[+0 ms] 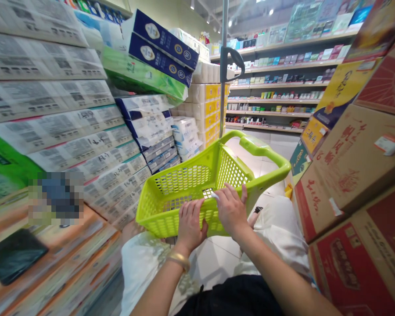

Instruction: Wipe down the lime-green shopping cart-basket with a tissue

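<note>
A lime-green shopping basket (184, 177) with perforated sides and a raised handle stands tilted in front of my knees. My left hand (190, 224) is closed over its near rim, fingers on top and thumb low on the outer side. A gold bangle (179, 262) circles that wrist. Farther right on the same rim lies my right hand (232, 210), its fingers bent over the edge. A small white piece of tissue or cloth (215, 196) shows at its fingertips, mostly hidden by the hand. The visible inside of the basket holds no goods.
Stacked tissue packs (62, 101) rise on the left, with a dark phone-like slab (16, 254) on lower orange packs. Cardboard cartons (342, 171) wall the right side. A grey pole with a handle (224, 66) stands behind the basket; stocked shelves (276, 83) line the back.
</note>
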### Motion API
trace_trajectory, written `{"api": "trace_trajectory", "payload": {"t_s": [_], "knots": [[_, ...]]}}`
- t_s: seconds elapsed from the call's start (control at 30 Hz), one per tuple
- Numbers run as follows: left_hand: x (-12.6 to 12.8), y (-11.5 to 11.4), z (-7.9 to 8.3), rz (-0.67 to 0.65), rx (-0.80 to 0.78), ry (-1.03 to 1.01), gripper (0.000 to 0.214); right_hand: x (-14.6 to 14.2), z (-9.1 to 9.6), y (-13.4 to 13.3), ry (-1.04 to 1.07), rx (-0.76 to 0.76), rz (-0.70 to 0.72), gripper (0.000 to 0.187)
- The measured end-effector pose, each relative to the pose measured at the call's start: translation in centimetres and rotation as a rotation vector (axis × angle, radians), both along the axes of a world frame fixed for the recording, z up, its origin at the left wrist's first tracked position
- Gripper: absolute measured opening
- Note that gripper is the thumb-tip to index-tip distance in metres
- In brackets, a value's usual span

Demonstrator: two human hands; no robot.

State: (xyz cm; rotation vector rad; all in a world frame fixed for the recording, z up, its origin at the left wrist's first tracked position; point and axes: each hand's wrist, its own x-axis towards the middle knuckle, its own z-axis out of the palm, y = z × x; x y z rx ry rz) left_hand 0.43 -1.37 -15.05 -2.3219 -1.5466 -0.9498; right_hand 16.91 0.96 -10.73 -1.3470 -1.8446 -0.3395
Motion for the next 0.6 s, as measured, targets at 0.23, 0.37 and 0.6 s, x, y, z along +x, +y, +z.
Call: {"api": "trace_trajectory", "payload": {"t_s": [0.23, 0.37, 0.6], "knots": [[-0.3, -0.1, 0.0, 0.0, 0.018, 0.01, 0.059, 2.3, 1.0, 0.1, 0.011, 0.01, -0.03, 0.018], [0.1, -0.1, 0.0, 0.016, 0.032, -0.006, 0.06, 5.5, 2.0, 0.8, 0.041, 0.072, -0.152, 0.02], [0.1, 0.0, 0.0, 0.025, 0.046, -0.007, 0.056, 1.7, 0.6, -0.1, 0.028, 0.003, -0.046, 0.022]]}}
